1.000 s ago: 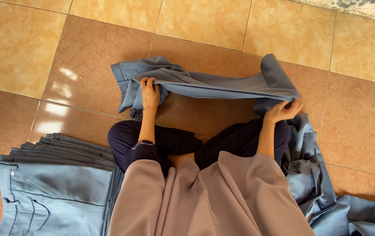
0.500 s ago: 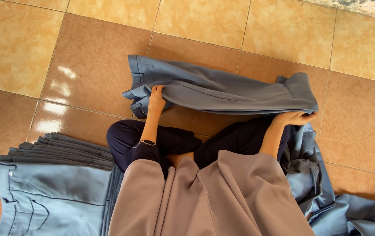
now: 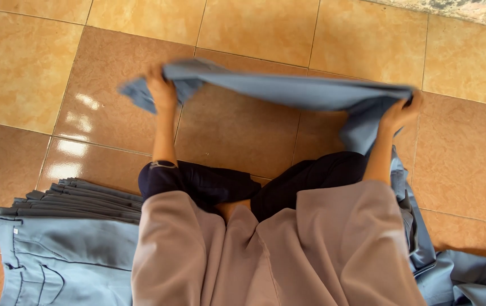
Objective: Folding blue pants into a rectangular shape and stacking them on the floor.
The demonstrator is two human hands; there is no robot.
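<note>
A folded blue-grey cloth garment (image 3: 288, 90), long and narrow, stretches across the upper middle of the frame, lifted clear of the tan tiled floor (image 3: 243, 141) and sagging slightly between two grips. The left hand (image 3: 161, 90) is closed around the garment's end at upper left, fingers curled into the cloth, with a loose corner hanging past it. The right hand (image 3: 398, 113) is clenched on the other end at upper right, where the cloth bunches and drops in a short fold below the fist. Both arms reach forward from dark navy sleeves (image 3: 197, 181) above a dusty-pink skirt (image 3: 277, 249) that fills the lower middle. At lower left lies a neat stack of folded blue-grey trousers (image 3: 67, 249), edges layered. At lower right, just beside the skirt, sits a loose heap of the same blue-grey cloth (image 3: 463, 277).
</note>
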